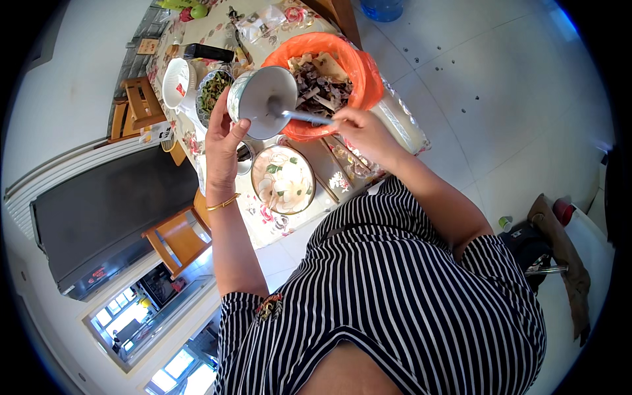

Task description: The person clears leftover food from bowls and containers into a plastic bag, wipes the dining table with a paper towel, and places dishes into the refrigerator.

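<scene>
My left hand (223,138) grips the rim and side of a white bowl (266,98) with a patterned outside, tilted so its mouth faces right. In my right hand (359,129) is a spoon (308,117), its blurred far end inside the bowl. The bowl's right edge overlaps a basin (368,74) lined with an orange plastic bag. Food scraps (323,84), dark and pale pieces, lie in that basin. Nearer me, below the bowl, rests a round flower-patterned plate (283,179). Beside my left wrist a small dish (244,157) is partly hidden.
Left of the bowl stand a dish of chopped greens (215,91), a white plastic basket (177,83) and a dark bottle (208,52) lying down. Chopsticks (337,156) lie on the flowered tablecloth (269,224). Wooden chairs (180,239) line the left side. A blue water jug (382,9) stands on the floor.
</scene>
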The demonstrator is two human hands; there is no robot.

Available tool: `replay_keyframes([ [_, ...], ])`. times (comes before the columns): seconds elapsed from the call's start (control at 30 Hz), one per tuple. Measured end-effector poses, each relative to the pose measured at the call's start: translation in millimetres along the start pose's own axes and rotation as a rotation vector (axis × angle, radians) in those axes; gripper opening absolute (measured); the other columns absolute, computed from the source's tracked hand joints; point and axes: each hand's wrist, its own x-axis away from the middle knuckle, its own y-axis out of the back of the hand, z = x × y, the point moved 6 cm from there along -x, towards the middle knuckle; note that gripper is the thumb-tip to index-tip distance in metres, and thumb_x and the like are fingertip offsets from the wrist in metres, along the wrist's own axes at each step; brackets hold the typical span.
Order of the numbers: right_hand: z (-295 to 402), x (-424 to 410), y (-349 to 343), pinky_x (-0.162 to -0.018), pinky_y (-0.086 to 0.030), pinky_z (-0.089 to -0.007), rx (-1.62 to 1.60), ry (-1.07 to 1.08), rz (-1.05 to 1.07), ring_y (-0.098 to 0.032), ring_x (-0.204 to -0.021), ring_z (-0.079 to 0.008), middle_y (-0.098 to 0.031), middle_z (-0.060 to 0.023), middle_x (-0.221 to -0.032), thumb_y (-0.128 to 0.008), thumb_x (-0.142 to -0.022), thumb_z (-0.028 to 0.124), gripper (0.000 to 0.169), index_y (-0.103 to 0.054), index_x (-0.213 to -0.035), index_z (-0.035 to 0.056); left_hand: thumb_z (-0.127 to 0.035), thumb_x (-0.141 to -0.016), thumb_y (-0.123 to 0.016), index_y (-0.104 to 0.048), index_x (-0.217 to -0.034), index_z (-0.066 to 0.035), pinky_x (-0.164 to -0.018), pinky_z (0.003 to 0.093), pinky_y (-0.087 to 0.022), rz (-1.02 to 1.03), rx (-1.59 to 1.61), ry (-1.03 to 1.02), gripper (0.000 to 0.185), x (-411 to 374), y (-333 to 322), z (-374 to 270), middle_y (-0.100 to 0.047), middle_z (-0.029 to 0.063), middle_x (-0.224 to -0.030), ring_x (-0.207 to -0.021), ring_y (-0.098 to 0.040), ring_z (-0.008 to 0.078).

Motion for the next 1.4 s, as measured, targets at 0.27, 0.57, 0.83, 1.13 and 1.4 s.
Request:
replay_keyframes([
  [0.27,33.2,4.0,-1.2,-0.062,-0.049,-0.0356,0.157,0.171,-0.110,-0.063,-0.068,-0.0240,-0.065,-0.0086,-0.081,-0.058,-0.092,0.015,0.010,-0.063,-0.097,0.0088,-0.012,-0.082,-0.077,-0.043,-0.145,-0.004,-0.102,0.0324,-0.044,0.045,-0.145,-0.031,0.072,-11.3,-26.2,-15.6,-0.054,0.0093,-0.133,-0.123,-0.051,0.0185],
  [0.57,47.3,20.2,16.7,-0.064,-0.051,-0.0403,0.559,0.555,-0.454,-0.066,-0.076,-0.0300,-0.067,-0.0104,-0.085,-0.062,-0.088,0.014,0.011,-0.064,-0.099,0.0114,-0.030,-0.076,-0.084,-0.050,-0.138,0.001,-0.080,0.0280,-0.048,-0.152,-0.434,-0.003,0.077,-19.0,-7.0,-4.2,-0.057,0.0057,-0.097,-0.087,-0.055,0.0133],
  [0.83,37.2,20.3,37.7,-0.062,-0.049,-0.0297,0.460,0.371,-0.488,-0.062,-0.065,-0.0176,-0.066,-0.0132,-0.080,-0.064,-0.092,0.012,0.016,-0.067,-0.106,0.0062,-0.033,-0.096,-0.060,-0.048,-0.136,0.001,-0.089,0.0321,-0.053,-0.342,0.191,0.179,0.053,58.7,63.1,26.6,-0.065,0.0080,-0.112,-0.101,-0.064,0.0159],
  [1.13,11.7,32.8,32.9,-0.060,-0.041,-0.0228,0.307,0.161,-0.352,-0.047,-0.066,-0.0045,-0.051,0.0028,-0.072,-0.059,-0.096,0.012,0.017,-0.065,-0.107,-0.0003,-0.028,-0.096,-0.059,-0.060,-0.117,-0.001,-0.091,0.0349,-0.055,-0.432,0.449,0.545,0.035,193.1,95.4,123.5,-0.068,0.0095,-0.108,-0.098,-0.068,0.0194],
  [1.4,27.3,35.9,-14.9,-0.058,-0.039,-0.0217,0.367,0.109,-0.317,-0.044,-0.064,-0.0044,-0.047,0.0045,-0.072,-0.056,-0.098,0.014,0.019,-0.065,-0.108,0.0000,-0.027,-0.092,-0.065,-0.060,-0.130,-0.002,-0.081,0.0277,-0.052,-0.410,0.424,0.553,0.046,195.3,97.0,151.2,-0.067,0.0029,-0.102,-0.086,-0.064,0.0113],
])
